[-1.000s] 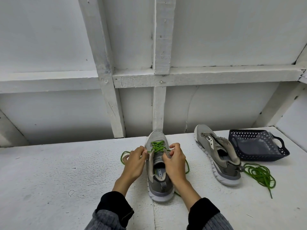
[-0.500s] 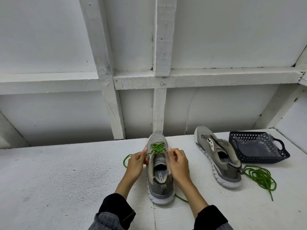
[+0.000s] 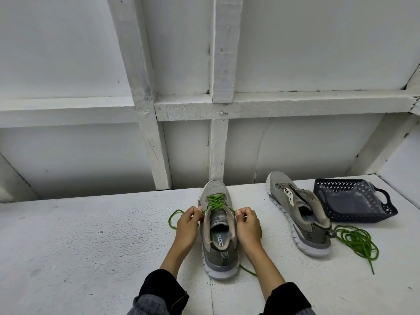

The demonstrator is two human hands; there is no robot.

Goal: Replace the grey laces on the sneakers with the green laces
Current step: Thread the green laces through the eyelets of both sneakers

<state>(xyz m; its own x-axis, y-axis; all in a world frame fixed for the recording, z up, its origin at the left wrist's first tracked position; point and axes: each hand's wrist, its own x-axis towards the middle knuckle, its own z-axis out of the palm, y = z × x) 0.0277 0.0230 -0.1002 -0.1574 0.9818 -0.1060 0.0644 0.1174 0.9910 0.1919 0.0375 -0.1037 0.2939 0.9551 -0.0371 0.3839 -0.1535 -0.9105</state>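
Lacing: green lace (image 3: 215, 203) crisscrosses near shoe's (image 3: 218, 233) far eyelets
Left hand (image 3: 187, 226): fingers curled, pinching lace at shoe's left edge
Right hand (image 3: 248, 226): fingers curled, pinching lace at right edge
Spare lace (image 3: 356, 242): coiled right of second shoe (image 3: 300, 216)

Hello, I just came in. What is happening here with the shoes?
A person is lacing the near sneaker with a green lace. The left hand and right hand each pinch the lace at the sneaker's sides; only the front eyelets are crossed. The second sneaker has no lace, with a loose green lace beside it and a dark basket behind.
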